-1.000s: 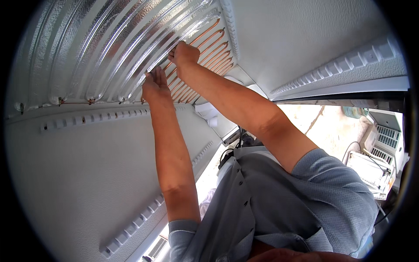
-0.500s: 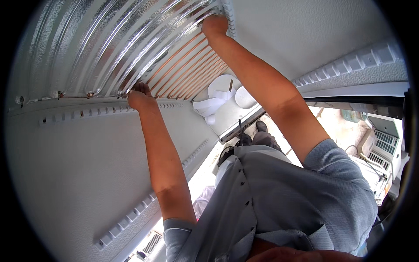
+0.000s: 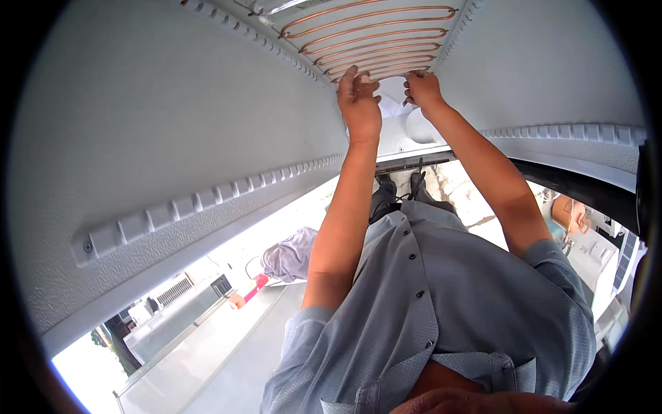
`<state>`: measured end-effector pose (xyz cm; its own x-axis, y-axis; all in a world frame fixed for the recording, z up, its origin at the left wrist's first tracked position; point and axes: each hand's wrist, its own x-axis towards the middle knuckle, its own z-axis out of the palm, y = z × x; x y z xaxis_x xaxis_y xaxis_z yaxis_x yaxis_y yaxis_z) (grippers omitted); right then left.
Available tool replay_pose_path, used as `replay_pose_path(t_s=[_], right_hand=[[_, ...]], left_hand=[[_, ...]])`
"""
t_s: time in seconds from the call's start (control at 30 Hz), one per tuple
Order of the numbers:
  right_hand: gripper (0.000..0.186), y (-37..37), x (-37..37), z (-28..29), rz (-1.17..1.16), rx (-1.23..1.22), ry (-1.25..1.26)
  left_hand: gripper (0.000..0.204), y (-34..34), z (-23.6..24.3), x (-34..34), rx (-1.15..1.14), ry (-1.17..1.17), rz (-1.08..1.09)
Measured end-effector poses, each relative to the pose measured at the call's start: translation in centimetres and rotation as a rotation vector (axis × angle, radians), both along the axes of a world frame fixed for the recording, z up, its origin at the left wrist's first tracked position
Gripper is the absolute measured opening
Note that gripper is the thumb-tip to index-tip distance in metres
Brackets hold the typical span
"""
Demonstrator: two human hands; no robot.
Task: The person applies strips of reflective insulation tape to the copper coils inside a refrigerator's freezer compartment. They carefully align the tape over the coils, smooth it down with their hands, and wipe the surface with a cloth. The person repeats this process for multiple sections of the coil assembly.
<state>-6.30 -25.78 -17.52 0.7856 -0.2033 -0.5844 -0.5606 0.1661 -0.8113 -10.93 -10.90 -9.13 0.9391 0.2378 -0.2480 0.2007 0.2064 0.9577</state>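
Looping copper tubing [image 3: 376,31] runs in rows across the white back wall of a cabinet, at the top of the view. My left hand [image 3: 360,107] is raised at the lower left end of the rows, its fingers apart and slightly curled, with nothing seen in them. At the lower right end my right hand [image 3: 424,91] has its fingertips pinched together beside the lowest tubes. What they hold, if anything, is too small to make out. Between and below the hands lie a white strip [image 3: 392,108] and a round white piece [image 3: 420,127], partly hidden by my right arm.
Ribbed white shelf rails [image 3: 207,200] line the cabinet's side walls. Silver foil [image 3: 289,5] shows at the top edge. Outside at lower left is another person in grey cloth [image 3: 293,255], near a long pale panel [image 3: 207,345]. A co-worker's arm [image 3: 567,212] shows at right.
Both hands have left the foil strips and come down to the lowest copper tubes, closer together. My view has shifted, so most of the foil is out of sight.
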Motion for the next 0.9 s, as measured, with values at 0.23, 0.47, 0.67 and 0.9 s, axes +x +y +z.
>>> replay_pose_path(t_s=[0.23, 0.47, 0.67, 0.9], right_hand=[[0.022, 3.9, -11.0, -4.9, 0.662, -0.067, 0.229], [0.025, 10.0, -15.9, -5.1, 1.056, -0.121, 0.14], [0.027, 13.5, -18.7, -2.5, 1.27, -0.125, 0.1], [0.026, 12.0, -18.5, -3.2, 1.244, -0.16, 0.056]], left_hand=[[0.026, 5.3, -7.7, -26.9, 0.029, 0.342, 0.173], [0.061, 17.9, -10.3, -41.1, 0.813, 0.774, 1.063], [0.059, 29.0, -16.3, -45.2, 0.642, 1.06, 1.15], [0.045, 27.0, -12.0, -42.3, 0.928, 0.572, 1.483]])
